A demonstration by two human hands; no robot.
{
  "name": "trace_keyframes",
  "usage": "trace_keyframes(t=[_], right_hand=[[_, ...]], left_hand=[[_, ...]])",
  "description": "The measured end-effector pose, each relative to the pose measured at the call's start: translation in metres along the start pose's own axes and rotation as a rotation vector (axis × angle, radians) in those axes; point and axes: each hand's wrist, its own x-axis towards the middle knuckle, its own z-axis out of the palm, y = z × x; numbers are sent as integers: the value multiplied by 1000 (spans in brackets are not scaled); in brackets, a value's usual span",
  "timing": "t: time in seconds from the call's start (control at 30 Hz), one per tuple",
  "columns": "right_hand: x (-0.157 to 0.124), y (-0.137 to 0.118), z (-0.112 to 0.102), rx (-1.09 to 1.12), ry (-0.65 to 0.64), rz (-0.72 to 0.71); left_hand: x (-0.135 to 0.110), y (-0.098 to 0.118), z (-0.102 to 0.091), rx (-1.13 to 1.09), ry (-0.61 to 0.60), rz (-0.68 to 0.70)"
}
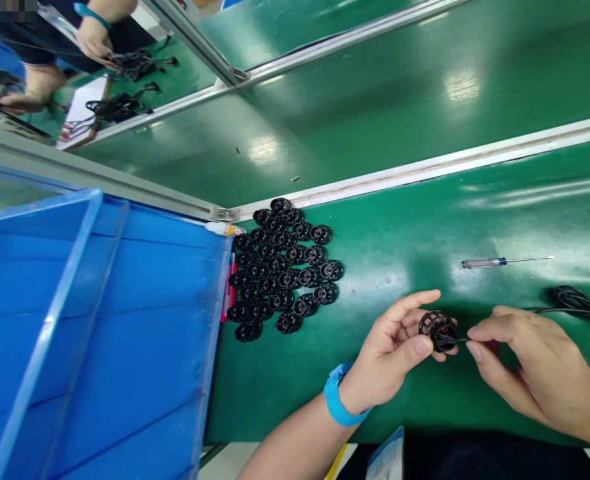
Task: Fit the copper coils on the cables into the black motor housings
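Observation:
My left hand (397, 343), with a blue band at the wrist, holds a round black slotted plastic housing (431, 325) between thumb and fingers. Something small and red shows inside its opening. At the housing's right side, thumb and forefinger of my right hand (535, 363) pinch a thin black cable (463, 339) that runs into the opening. A coiled black cable (582, 307) lies on the green table just beyond my right hand; whether it is the same cable I cannot tell. Above the hands rests a screwdriver (485, 263) with a clear and blue handle.
Many similar black housings (279, 263) stand grouped left of my hands. Beside them are a large blue bin (139, 333) and a small white bottle (222, 229). A metal frame rail (425, 170) crosses behind. Another person's hands (95, 40) handle black cables at the upper left.

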Motion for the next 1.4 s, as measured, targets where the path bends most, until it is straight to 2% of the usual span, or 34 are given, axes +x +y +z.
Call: trace_keyframes(t=[0.2, 0.4, 0.67, 0.93, 1.4], right_hand=[[-5, 4, 2, -70, -37, 18], [-6, 6, 5, -116, -57, -10], [-2, 7, 7, -69, -93, 8], [1, 7, 11, -3, -57, 55], [4, 7, 14, 0, -13, 50]], left_hand=[[-3, 2, 2, 110, 29, 4], [-3, -4, 4, 86, 111, -25], [-1, -6, 7, 59, 124, -8], [0, -6, 7, -7, 138, 3], [1, -11, 9, 123, 218, 107]])
